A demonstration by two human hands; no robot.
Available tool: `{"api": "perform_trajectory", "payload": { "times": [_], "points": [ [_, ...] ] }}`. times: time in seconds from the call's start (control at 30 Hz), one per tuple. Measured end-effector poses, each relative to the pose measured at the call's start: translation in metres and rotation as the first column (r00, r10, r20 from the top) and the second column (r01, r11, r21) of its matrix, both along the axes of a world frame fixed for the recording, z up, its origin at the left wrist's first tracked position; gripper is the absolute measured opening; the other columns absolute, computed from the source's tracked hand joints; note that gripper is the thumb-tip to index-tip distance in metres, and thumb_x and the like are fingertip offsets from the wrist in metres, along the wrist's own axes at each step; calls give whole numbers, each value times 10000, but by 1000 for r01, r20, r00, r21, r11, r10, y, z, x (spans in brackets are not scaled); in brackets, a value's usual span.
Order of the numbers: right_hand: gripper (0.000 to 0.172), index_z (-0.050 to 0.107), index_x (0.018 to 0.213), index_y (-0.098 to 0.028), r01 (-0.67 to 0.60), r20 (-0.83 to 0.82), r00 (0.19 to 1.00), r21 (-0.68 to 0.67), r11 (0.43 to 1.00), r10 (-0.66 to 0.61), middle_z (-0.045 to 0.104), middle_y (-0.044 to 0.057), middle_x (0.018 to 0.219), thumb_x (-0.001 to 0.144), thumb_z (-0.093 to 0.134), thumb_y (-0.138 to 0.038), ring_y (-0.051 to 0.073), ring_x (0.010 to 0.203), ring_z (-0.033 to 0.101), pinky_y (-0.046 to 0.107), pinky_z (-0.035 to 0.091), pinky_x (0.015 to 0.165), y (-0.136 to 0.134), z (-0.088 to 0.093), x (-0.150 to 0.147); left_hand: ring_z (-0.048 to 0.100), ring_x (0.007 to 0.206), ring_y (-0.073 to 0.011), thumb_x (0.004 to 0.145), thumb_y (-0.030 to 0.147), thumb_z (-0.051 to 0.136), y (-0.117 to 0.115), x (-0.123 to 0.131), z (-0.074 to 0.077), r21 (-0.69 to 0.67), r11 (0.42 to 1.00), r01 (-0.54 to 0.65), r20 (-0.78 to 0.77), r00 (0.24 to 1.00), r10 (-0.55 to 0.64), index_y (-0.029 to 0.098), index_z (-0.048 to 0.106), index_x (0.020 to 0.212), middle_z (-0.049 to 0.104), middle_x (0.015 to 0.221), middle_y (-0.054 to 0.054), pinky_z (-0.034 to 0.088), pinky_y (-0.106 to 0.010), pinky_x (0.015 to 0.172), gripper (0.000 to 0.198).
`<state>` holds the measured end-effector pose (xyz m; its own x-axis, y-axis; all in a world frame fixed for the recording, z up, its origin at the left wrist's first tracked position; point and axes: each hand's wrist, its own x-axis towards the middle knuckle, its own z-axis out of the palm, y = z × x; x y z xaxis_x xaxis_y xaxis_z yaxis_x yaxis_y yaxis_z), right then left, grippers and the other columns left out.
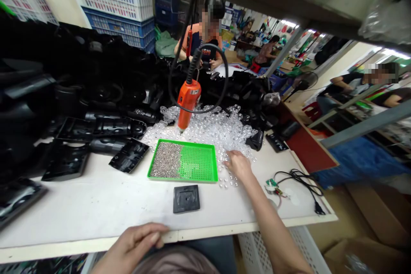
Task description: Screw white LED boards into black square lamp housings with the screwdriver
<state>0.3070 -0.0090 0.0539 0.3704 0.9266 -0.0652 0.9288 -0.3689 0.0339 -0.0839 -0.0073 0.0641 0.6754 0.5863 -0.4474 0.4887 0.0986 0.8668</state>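
In the head view, your right hand [239, 165] reached over the counter [128, 201] to the near right side of a spread of clear pieces [224, 132], just beyond the right end of a green tray [184, 180]. Its fingertips were bent down among the pieces, with several loose ones lying just below them; you could not tell whether that grip was closed on one. Your left hand [136, 242] was at the counter's front edge, its grip open, the fingers loosely stretched toward the right. Ahead of it and to its right, a flat black block [186, 199] lay on the counter, apart from both hands and nearer to you than the tray. Small metal bits [165, 160] covered the tray's left half. Above the clear pieces hung an orange driver [189, 100], tip down, a dark loop crossing it in view. Black shells [130, 155] lay to the left of the tray, with a dark heap behind. On the right, a small circuit board [272, 186] sat near a black cable [298, 175] that ended in a plug [319, 208]. Across the counter was a person in an orange and dark shirt [210, 47].
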Motion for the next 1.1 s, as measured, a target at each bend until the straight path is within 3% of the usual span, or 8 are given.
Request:
{"api": "perform_trajectory", "payload": {
  "times": [0.1, 0.2, 0.4, 0.63, 0.7, 0.87, 0.97, 1.1],
  "points": [
    [252, 643, 1063, -150, -21, 13, 1000, -17, 1000, 21, 653, 131, 1065, 865, 565, -284, 255, 1063, 567, 308, 428, 847, 7, -2, -4, 654, 943, -234, 822, 622, 502, 5, 41, 8, -67, 997, 26, 80, 997, -21, 211, 690, 1096, 728, 970, -55, 495, -341, 900, 528],
    [249, 628, 1069, -153, -43, 0, 999, -4, 999, 43, 639, 130, 1102, 855, 580, -271, 258, 1093, 547, 313, 428, 864, 9, -4, -3, 638, 902, -222, 823, 609, 519, 3, 64, 2, -76, 995, 66, 158, 986, -53, 187, 672, 1107, 710, 925, -57, 484, -327, 868, 531],
    [346, 562, 1180, -159, -77, -37, 996, 90, 993, 80, 652, 106, 1093, 840, 585, -223, 248, 1056, 572, 325, 452, 876, 3, -11, 3, 616, 865, -203, 823, 599, 537, -13, 79, -10, -165, 982, 92, 241, 969, -51, 171, 645, 1124, 682, 893, -56, 467, -310, 842, 534],
    [326, 525, 1215, -142, -143, -11, 988, 317, 938, 154, 634, 137, 1166, 890, 497, -148, 245, 1089, 597, 384, 501, 929, -15, -5, -8, 605, 853, -202, 844, 540, 542, -22, 88, -13, -100, 992, 80, 239, 969, -54, 178, 668, 1097, 675, 889, -55, 467, -294, 805, 460],
    [299, 530, 1200, -157, -220, 4, 971, 402, 889, 238, 632, 126, 1188, 903, 499, -160, 232, 1122, 593, 378, 510, 953, -34, 5, -18, 607, 840, -205, 828, 568, 550, -20, 95, -15, -95, 995, 26, 252, 968, -2, 159, 670, 1114, 684, 900, -70, 474, -301, 802, 513],
    [341, 514, 1208, -167, -480, 12, 795, 624, 617, 606, 638, 127, 1169, 878, 537, -86, 206, 1143, 595, 358, 548, 939, -93, 23, -64, 617, 898, -216, 784, 608, 595, -19, 111, -12, -132, 980, -150, 332, 925, 186, 131, 588, 1270, 683, 1012, -99, 482, -320, 857, 682],
    [322, 535, 1173, -161, -472, -49, 760, 644, 602, 648, 654, 126, 1148, 863, 566, -79, 197, 1121, 606, 348, 561, 925, -114, 15, -94, 614, 930, -220, 814, 570, 579, -23, 114, -8, -125, 983, -135, 388, 905, 174, 135, 655, 1167, 698, 1001, -84, 468, -316, 891, 566],
    [331, 568, 1193, -178, -451, -5, 799, 657, 604, 602, 684, 123, 1121, 872, 554, -98, 212, 1081, 621, 375, 562, 888, -124, -2, -122, 578, 718, -181, 878, 538, 480, -28, 108, -8, -81, 985, -153, 318, 932, 171, 128, 692, 790, 672, 725, -33, 466, -278, 723, 470]
  ]
}}
